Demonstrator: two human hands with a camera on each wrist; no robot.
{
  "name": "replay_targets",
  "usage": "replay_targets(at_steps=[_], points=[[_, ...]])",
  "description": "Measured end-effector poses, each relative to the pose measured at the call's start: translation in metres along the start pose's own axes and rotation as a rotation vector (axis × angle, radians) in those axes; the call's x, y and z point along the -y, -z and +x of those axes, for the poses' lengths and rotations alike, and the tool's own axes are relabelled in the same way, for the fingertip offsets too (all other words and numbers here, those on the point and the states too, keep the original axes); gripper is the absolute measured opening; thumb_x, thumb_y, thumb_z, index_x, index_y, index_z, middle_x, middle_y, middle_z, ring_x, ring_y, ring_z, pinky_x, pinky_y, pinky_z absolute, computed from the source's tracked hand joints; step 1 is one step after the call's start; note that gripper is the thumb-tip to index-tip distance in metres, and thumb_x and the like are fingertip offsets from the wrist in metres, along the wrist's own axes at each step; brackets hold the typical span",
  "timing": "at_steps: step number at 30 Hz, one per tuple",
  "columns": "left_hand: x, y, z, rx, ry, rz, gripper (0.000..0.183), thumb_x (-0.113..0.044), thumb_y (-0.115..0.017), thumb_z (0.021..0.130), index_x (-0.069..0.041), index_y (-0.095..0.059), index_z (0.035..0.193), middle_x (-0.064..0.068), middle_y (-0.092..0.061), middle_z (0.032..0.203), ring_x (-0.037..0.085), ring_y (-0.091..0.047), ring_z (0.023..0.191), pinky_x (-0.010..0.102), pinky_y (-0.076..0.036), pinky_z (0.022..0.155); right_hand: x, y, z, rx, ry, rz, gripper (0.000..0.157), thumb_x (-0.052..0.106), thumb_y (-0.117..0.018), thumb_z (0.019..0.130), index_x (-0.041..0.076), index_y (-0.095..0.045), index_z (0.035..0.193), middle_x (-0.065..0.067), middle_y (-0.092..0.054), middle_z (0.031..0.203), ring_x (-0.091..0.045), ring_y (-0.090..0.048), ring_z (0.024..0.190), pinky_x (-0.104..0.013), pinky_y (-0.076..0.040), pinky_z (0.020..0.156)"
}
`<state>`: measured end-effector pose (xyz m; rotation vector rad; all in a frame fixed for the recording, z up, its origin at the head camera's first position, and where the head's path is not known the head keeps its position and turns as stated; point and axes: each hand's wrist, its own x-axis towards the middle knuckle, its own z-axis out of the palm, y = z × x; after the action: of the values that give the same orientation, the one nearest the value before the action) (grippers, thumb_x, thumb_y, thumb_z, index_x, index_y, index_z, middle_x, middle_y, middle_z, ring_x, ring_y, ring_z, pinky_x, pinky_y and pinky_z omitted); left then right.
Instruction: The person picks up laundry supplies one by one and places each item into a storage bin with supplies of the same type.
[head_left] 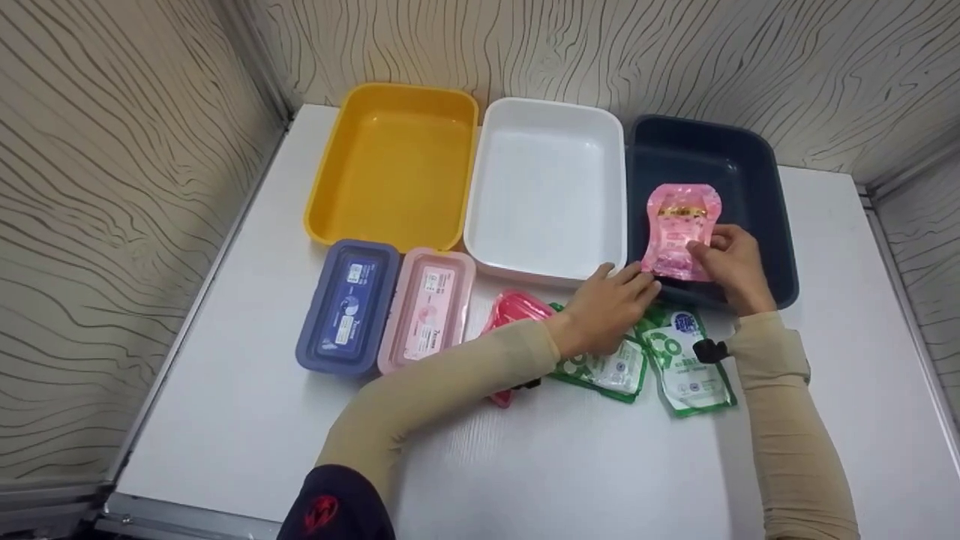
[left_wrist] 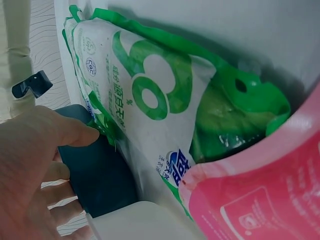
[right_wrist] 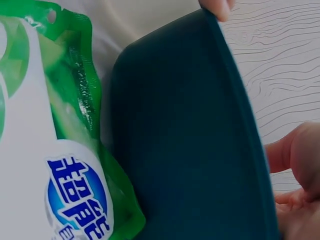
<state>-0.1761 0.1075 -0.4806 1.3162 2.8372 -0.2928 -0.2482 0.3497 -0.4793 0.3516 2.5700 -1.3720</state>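
Observation:
My right hand [head_left: 735, 266] pinches the right edge of a pink refill pouch [head_left: 681, 229] inside the dark blue tub [head_left: 761, 187], at its front left. With fingers fairly straight, my left hand [head_left: 604, 311] reaches to the tub's front left corner, fingertips at the rim beside the pouch's lower corner. Two green-and-white refill pouches, a right one [head_left: 694, 371] and a left one [head_left: 611, 367], lie in front of the tubs, the left one partly covered by my left hand. A deep pink pouch [head_left: 517, 306] sits under my left forearm, mostly hidden.
A white tub [head_left: 547, 191] and a yellow tub [head_left: 390, 169] stand left of the dark blue one, along the back wall. Before the yellow tub are a blue lidded box [head_left: 349, 307] and a pink lidded box [head_left: 429, 311], side by side. Patterned panels border the white table [head_left: 247, 420].

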Motion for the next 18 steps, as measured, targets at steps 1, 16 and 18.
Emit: replay_targets(at_steps=[1, 16, 18], points=[[0.0001, -0.0002, -0.0002, 0.0, -0.001, -0.003, 0.077, -0.044, -0.059, 0.105, -0.017, -0.029, 0.17, 0.002, -0.032, 0.174, 0.023, -0.025, 0.163, 0.045, -0.034, 0.129, -0.0004, -0.001, 0.0005, 0.005, -0.002, -0.002, 0.066, 0.031, -0.058, 0.11, -0.004, -0.032, 0.16, -0.017, -0.059, 0.138, -0.009, -0.065, 0.096, -0.015, -0.058, 0.081], [0.0029, 0.0026, 0.0002, 0.022, -0.007, -0.007, 0.084, -0.049, -0.063, 0.101, -0.017, -0.028, 0.17, 0.002, -0.031, 0.175, 0.024, -0.024, 0.164, 0.046, -0.033, 0.13, -0.0022, -0.0063, 0.0055, 0.064, -0.047, -0.03, 0.072, 0.035, -0.06, 0.109, -0.001, -0.029, 0.163, -0.024, -0.049, 0.155, -0.024, -0.061, 0.116, -0.025, -0.057, 0.102], [0.0029, 0.0031, 0.0001, 0.014, -0.01, 0.003, 0.083, -0.049, -0.063, 0.101, -0.016, -0.029, 0.169, 0.003, -0.032, 0.174, 0.023, -0.026, 0.163, 0.046, -0.035, 0.129, -0.0023, -0.006, 0.0066, 0.071, -0.055, -0.035, 0.073, 0.035, -0.06, 0.109, -0.001, -0.028, 0.163, -0.025, -0.048, 0.155, -0.025, -0.06, 0.117, -0.025, -0.057, 0.102]])
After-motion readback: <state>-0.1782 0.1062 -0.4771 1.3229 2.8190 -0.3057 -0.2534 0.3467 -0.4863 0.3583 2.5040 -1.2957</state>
